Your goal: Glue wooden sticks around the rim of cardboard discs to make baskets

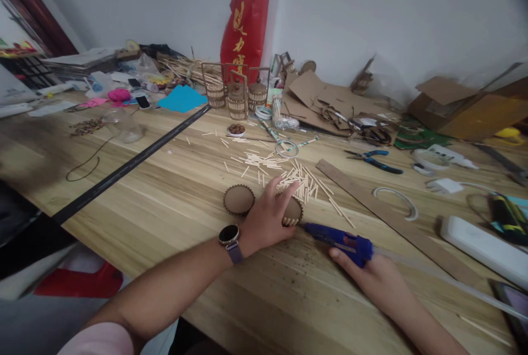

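Note:
My left hand, with a watch at the wrist, arches over a round cardboard base and partly hides it. Its fingers are spread and the thumb lies at the near rim, where short pale sticks stand. Whether the thumb presses on the base, I cannot tell. In my right hand is a blue glue gun, its nozzle pointing left, close to the near rim of that base. A second round cardboard base with a notched edge lies to the left. Loose short sticks are scattered just beyond my left fingertips.
Small stick baskets with tall handles stand at the back before a red bag. A long flat brown strip, blue-handled pliers and a white power strip lie on the right. A black strip crosses the table's left.

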The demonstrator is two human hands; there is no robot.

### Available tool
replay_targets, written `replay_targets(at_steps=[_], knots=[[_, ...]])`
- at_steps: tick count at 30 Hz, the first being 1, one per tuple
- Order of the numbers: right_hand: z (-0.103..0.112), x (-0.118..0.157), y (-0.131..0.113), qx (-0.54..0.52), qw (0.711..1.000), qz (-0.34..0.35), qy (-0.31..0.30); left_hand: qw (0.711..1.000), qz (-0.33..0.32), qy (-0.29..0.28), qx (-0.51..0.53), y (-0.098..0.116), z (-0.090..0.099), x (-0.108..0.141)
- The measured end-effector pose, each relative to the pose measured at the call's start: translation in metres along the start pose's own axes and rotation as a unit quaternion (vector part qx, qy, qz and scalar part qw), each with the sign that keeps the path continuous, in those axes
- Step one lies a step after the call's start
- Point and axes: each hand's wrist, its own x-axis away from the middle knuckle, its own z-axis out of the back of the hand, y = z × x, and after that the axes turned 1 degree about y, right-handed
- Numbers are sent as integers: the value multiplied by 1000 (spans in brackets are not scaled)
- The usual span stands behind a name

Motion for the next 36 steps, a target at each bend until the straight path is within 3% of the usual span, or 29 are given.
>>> replay_targets(at_steps=[25, 31, 36], knots=[[-3, 1, 0, 35, 999, 5, 22, 1000, 2, -5, -17, 1, 1, 0], [-8, 0, 2, 5, 998, -5, 56, 1000, 5, -11, -9, 0, 2, -1], [-3, -2, 0, -87, 992, -63, 71, 1000, 8, -10, -5, 0, 3, -1]])
